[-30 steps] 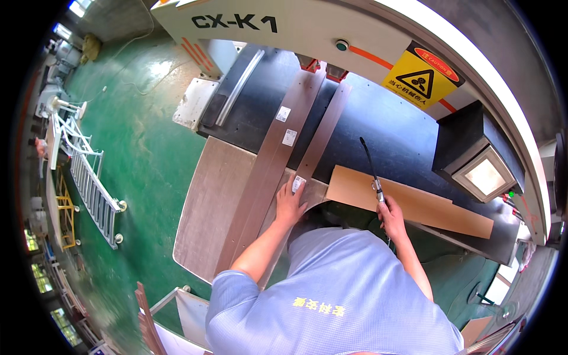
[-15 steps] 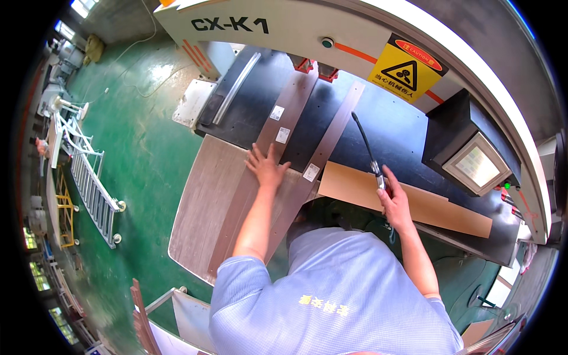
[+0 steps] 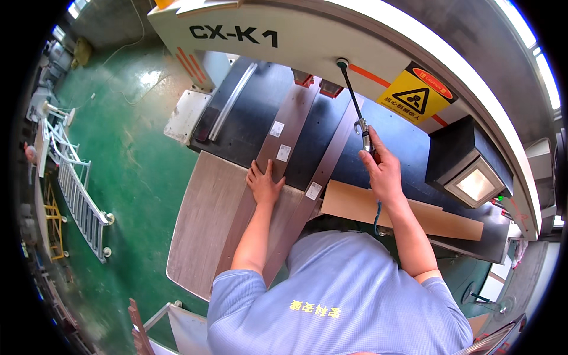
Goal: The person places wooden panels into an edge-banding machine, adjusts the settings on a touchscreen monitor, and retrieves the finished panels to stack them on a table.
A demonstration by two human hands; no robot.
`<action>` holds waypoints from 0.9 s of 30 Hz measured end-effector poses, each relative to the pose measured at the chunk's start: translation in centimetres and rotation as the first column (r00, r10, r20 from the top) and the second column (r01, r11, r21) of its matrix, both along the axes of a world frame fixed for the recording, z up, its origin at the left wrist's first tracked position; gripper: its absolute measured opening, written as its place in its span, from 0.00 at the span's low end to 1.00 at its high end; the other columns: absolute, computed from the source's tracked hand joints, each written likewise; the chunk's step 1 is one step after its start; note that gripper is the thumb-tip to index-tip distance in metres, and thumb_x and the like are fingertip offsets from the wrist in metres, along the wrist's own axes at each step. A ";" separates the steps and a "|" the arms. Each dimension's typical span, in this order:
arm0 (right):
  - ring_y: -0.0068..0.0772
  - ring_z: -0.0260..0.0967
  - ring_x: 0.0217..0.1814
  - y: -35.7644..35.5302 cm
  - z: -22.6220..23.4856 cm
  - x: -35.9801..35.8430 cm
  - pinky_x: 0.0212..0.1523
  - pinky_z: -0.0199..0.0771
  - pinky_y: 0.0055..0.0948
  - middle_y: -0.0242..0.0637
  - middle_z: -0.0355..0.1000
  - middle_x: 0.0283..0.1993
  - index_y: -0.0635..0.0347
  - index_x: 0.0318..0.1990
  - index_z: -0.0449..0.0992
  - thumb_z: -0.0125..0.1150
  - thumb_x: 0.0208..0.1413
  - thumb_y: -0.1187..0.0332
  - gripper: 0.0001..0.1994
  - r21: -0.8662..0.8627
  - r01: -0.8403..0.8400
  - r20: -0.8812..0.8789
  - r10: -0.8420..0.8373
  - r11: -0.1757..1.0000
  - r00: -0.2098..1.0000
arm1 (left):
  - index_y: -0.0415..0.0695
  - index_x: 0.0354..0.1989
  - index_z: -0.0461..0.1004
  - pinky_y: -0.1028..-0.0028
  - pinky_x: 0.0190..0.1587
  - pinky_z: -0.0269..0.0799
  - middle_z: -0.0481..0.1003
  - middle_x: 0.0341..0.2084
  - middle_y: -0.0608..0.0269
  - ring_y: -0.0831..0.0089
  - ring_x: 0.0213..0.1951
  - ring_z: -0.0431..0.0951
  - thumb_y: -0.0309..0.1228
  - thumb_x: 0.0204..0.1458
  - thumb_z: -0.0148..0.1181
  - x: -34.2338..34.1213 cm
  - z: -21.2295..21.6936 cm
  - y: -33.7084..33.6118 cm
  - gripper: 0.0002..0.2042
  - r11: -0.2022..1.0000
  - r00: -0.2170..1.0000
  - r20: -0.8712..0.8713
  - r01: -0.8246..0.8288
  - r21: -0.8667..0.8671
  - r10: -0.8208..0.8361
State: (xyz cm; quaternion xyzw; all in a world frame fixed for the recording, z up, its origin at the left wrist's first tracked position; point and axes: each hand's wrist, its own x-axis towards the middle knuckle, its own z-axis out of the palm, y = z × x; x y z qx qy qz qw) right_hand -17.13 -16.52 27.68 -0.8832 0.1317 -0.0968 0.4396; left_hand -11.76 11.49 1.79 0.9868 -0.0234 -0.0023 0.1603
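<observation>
My left hand (image 3: 266, 182) lies flat on a long brown board (image 3: 289, 121), its fingers spread. That board has two white labels and runs under the machine's white beam (image 3: 307, 42). A second brown board (image 3: 335, 149) with one label lies parallel on its right. In my right hand (image 3: 386, 170) is an air blow gun (image 3: 365, 137) with a long black nozzle, raised above the black table (image 3: 384, 142). The nozzle tip overlaps the round button (image 3: 342, 61) on the beam; whether it presses it I cannot tell. A blue hose (image 3: 377, 216) hangs below the gun.
A cardboard strip (image 3: 408, 214) lies by the table's near edge. At right juts a black control box (image 3: 452, 157) with a lit screen. A wood-grain side table (image 3: 195, 219) adjoins at left, and a clear strip (image 3: 235, 97) lies behind. A folded ladder (image 3: 83, 195) stands farther left.
My right hand has moved up and slightly left, bringing the nozzle tip from over the table to the button on the beam. My left hand stays on the board.
</observation>
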 end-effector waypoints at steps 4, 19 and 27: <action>0.22 0.59 0.31 0.6 -0.3 1.0 0.38 0.69 0.23 0.32 0.67 0.32 0.50 0.71 0.67 0.67 0.61 0.69 0.30 0.002 0.071 -0.034 -0.071 0.997 0.997 | 0.61 0.70 0.65 0.47 0.70 0.50 0.52 0.71 0.40 0.43 0.70 0.54 0.50 0.47 0.72 0.1 0.3 0.2 0.40 1.000 1.000 0.005 0.009 -0.025 -0.009; 0.17 0.66 0.25 -0.1 -7.1 -6.9 0.21 0.68 0.20 0.28 0.70 0.30 0.62 0.48 0.73 0.54 0.70 0.57 0.15 0.417 0.170 -0.499 0.068 0.893 0.864 | 0.60 0.71 0.65 0.47 0.70 0.49 0.52 0.71 0.39 0.42 0.69 0.54 0.49 0.45 0.73 0.5 0.3 0.3 0.41 0.999 1.000 0.006 0.010 -0.039 -0.010; 0.18 0.68 0.24 -0.8 -9.3 -16.0 0.21 0.67 0.20 0.28 0.69 0.27 0.60 0.52 0.74 0.45 0.73 0.50 0.21 0.424 0.257 -0.621 0.071 0.868 0.781 | 0.59 0.71 0.64 0.49 0.70 0.49 0.53 0.71 0.38 0.43 0.69 0.54 0.52 0.48 0.70 -0.2 0.0 -0.1 0.40 0.999 0.998 0.053 0.021 0.028 -0.022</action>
